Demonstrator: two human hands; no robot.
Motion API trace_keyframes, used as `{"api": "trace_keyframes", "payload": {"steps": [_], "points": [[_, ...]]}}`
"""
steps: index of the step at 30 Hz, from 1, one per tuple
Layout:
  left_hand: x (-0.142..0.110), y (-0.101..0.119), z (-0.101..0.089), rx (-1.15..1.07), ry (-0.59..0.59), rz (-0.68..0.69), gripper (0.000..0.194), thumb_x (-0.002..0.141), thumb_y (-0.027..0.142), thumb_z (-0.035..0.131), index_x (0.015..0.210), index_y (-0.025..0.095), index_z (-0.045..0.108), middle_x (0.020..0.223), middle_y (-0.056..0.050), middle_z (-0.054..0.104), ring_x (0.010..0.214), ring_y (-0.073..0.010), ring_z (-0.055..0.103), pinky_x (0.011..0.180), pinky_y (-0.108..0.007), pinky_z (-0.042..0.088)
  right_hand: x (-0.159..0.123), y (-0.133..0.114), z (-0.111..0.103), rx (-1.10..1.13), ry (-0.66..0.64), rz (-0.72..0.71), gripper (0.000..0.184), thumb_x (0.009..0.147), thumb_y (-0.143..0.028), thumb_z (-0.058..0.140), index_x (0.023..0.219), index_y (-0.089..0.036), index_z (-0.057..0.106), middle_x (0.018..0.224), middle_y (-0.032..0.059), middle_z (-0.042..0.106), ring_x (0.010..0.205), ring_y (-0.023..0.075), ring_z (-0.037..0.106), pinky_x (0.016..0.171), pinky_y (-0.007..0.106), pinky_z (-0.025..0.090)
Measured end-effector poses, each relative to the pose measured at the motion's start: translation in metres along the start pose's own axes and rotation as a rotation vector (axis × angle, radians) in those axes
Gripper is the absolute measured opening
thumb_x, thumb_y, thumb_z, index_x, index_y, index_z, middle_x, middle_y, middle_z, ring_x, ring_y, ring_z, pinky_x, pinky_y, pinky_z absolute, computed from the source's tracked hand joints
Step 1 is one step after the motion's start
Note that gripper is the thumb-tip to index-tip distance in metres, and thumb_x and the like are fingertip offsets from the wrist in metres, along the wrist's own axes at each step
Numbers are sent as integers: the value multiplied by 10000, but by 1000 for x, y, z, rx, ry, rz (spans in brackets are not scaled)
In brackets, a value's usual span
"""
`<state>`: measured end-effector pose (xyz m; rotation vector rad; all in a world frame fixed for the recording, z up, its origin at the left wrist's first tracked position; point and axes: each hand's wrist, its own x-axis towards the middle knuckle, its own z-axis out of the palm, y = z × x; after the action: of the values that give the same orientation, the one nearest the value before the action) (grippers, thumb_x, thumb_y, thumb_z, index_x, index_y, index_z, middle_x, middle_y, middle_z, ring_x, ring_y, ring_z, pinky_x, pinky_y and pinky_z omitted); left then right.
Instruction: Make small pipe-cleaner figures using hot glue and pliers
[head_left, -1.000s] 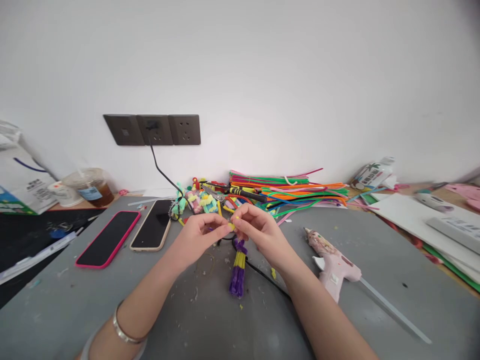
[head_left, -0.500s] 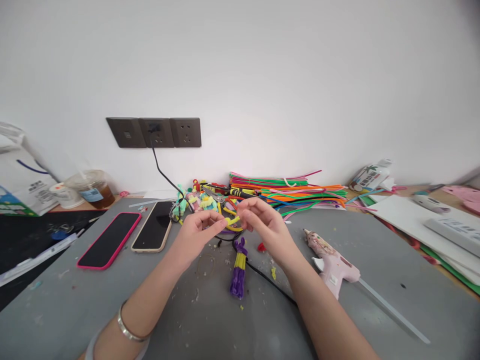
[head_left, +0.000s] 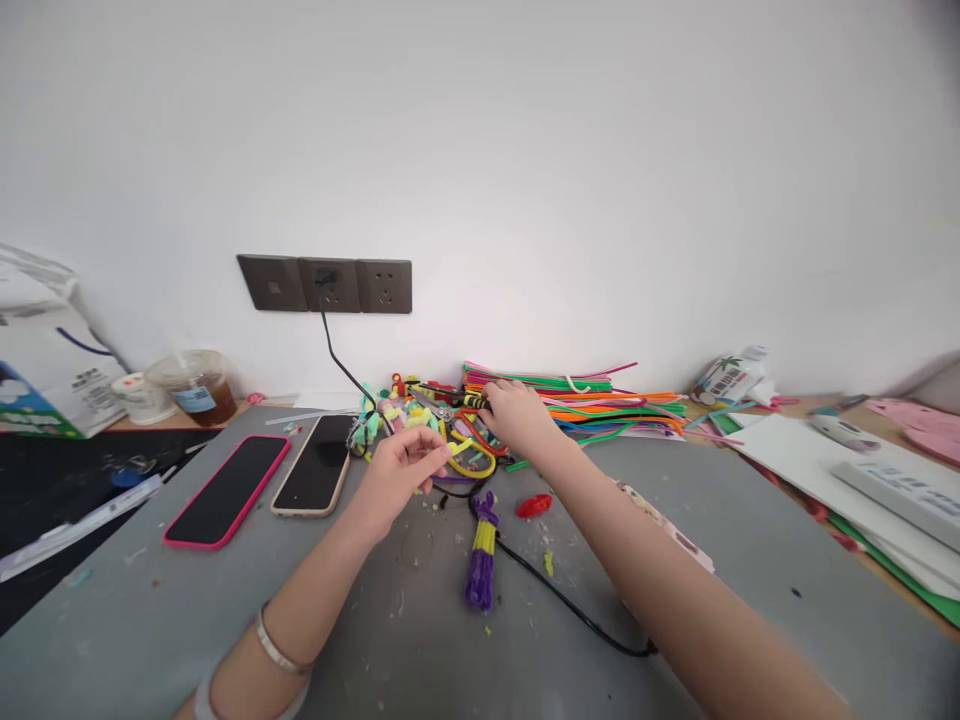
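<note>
My left hand [head_left: 409,465] is closed, thumb and index finger pinching a short yellow pipe cleaner [head_left: 461,447] whose end sticks out to the right. My right hand [head_left: 517,415] reaches to the back pile, its fingers bent down around the handles of metal pliers [head_left: 444,411]; its fingertips are partly hidden. Beside the pliers is a yellow-and-black handle [head_left: 474,402]. A purple bundle of pipe cleaners with a yellow band [head_left: 481,560] lies on the grey mat [head_left: 420,650] below my hands. To its right is a small red piece [head_left: 534,506].
Long coloured pipe cleaners [head_left: 615,405] lie behind my right hand. My right forearm partly covers a pink glue gun [head_left: 667,525]. Two phones, one pink-edged [head_left: 225,490] and one beige-edged [head_left: 313,465], are at left, near a drink cup [head_left: 202,395]. A black cord [head_left: 574,597] crosses the mat.
My right hand has let go of the yellow pipe cleaner and moved up and away to the pliers in the pile. My left hand still holds the piece. The view has shifted slightly.
</note>
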<state>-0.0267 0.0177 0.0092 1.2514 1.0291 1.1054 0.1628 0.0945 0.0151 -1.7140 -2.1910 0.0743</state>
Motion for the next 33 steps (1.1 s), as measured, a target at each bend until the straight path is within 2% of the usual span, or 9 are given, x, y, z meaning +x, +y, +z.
{"api": "trace_keyframes", "payload": {"steps": [5, 10, 13, 16, 20, 22, 25, 29, 33], "points": [[2, -4, -3, -68, 26, -53, 348, 671, 464, 808, 738, 172, 632, 619, 20, 576, 531, -86, 484, 453, -177, 369, 17, -3, -2, 60, 5, 48, 75, 883, -114, 577, 908, -131, 646, 945, 179, 743, 966, 288, 671, 834, 352, 464], [1, -6, -1, -150, 9, -47, 375, 666, 486, 820, 746, 168, 637, 682, 12, 574, 647, -116, 545, 491, -177, 413, 7, 0, -34, 246, 157, 69, 205, 960, -270, 503, 1055, -128, 615, 954, 124, 725, 867, 226, 664, 748, 313, 472], [-2, -2, 2, -202, 24, -46, 388, 636, 475, 843, 716, 167, 620, 677, 10, 586, 668, -128, 561, 520, -192, 437, -9, 0, -58, 636, 205, 87, 332, 851, -400, 651, 1054, -138, 627, 822, 39, 682, 728, 184, 627, 657, 292, 463], [-2, 1, 3, -237, 38, -39, 378, 626, 452, 853, 695, 167, 615, 659, 7, 608, 662, -132, 570, 555, -210, 454, -29, 2, -78, 1126, 160, 134, 388, 716, -512, 762, 851, -162, 665, 593, -50, 504, 565, 129, 489, 561, 275, 395], [-3, 2, 3, -229, 75, 1, 318, 649, 404, 849, 680, 165, 642, 722, -8, 653, 707, -133, 592, 633, -222, 465, -58, 6, -91, 1214, 45, 182, 504, 688, -636, 761, 572, -181, 576, 543, -32, 463, 501, 95, 379, 485, 263, 342], [-5, 3, 4, -233, 14, 42, 274, 696, 365, 828, 669, 166, 641, 932, -56, 708, 902, -168, 631, 760, -244, 483, -71, 5, -92, 1138, 29, 188, 513, 722, -647, 736, 576, -169, 622, 527, -17, 482, 499, 101, 392, 472, 256, 356], [-10, 4, 6, -240, -227, 31, 245, 762, 319, 794, 672, 165, 626, 1188, -102, 673, 1125, -216, 602, 952, -312, 448, -84, -1, -87, 1078, -24, 181, 504, 795, -623, 686, 578, -171, 644, 493, -18, 487, 481, 103, 410, 468, 244, 383], [-19, 7, 7, -266, -571, -130, 315, 780, 398, 784, 716, 156, 592, 1085, -120, 662, 823, -178, 649, 804, -339, 496, -89, -17, -79, 1182, -21, 171, 440, 774, -607, 715, 689, -178, 672, 597, 30, 668, 520, 126, 535, 533, 256, 465], [-24, 10, 9, -388, -565, -101, 324, 834, 413, 740, 759, 167, 542, 931, -62, 608, 664, -101, 517, 638, -252, 419, -95, -23, -74, 1267, 52, 213, 462, 763, -629, 716, 885, -184, 703, 800, 83, 767, 757, 214, 693, 708, 320, 550]]}}
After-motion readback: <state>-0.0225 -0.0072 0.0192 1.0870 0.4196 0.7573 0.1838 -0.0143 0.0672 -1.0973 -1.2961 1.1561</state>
